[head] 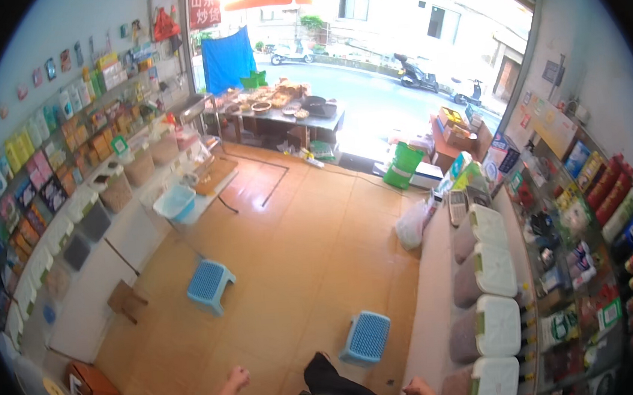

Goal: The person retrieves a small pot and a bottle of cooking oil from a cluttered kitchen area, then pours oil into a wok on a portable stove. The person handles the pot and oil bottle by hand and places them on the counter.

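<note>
My left hand (239,377) hangs at the bottom of the view, its fingers curled in with nothing seen in them. At lower right, my right hand (418,386) is likewise curled and holds nothing that I can see. Nearest to it are a blue plastic stool (366,337) and the white ledge (425,306) that carries lidded bins (498,325). A second blue stool (208,286) stands on the tan floor (279,291), farther out beyond my left hand. One foot in a black trouser leg (323,374) steps forward between the hands.
A small wooden stool (127,300) stands by the left counter, before a table with a light blue basin (176,203). Stocked shelves (100,112) line the left wall. Toward the street are a goods table (337,114), a green sack (403,166) and a plastic bag (412,226).
</note>
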Tool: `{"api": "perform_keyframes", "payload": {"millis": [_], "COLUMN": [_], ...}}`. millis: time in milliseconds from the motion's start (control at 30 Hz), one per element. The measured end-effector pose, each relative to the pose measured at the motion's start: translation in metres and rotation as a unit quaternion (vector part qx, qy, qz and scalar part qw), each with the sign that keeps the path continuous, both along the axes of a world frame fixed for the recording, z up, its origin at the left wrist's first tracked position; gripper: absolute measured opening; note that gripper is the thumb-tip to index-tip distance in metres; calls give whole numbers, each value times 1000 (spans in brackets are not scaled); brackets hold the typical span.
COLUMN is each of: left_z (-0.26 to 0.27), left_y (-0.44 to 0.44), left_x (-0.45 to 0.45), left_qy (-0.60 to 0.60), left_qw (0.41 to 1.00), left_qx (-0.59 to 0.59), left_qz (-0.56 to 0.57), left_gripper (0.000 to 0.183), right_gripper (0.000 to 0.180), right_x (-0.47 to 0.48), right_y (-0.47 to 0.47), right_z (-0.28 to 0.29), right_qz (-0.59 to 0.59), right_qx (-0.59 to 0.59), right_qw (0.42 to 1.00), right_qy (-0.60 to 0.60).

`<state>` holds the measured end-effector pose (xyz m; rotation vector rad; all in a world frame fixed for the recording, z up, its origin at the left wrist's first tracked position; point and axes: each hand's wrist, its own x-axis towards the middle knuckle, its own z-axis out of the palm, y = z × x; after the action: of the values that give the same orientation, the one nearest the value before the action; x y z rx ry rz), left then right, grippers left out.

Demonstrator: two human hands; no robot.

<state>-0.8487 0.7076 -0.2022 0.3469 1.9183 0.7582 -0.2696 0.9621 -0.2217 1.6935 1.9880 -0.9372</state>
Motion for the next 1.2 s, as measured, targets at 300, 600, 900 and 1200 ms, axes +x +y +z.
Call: {"api": "perform_keyframes", "payload": {"millis": [300,600,900,1200], "left_z": [13,20,-9,-4], "left_y": [118,274,597,815], "left_x": [-61,-202,-468,-604], "left_qy": [-55,-34,-13,-35], "left_qw": [973,968,998,997], "left_qx": [-43,-250,40,-18], "left_qz": [219,0,54,63], "left_gripper": [13,29,16,17], "right_gripper": [32,19,22,24], "right_x": [-321,-544,-592,-683], "right_y": [324,506,699,919], "right_z": [107,87,74,16], "right_qz": [183,231,99,35], "right_qx": [28,60,-45,-239], "right_qw": [983,971,994,969], "right_qy": [-16,-8,11,-45]}}
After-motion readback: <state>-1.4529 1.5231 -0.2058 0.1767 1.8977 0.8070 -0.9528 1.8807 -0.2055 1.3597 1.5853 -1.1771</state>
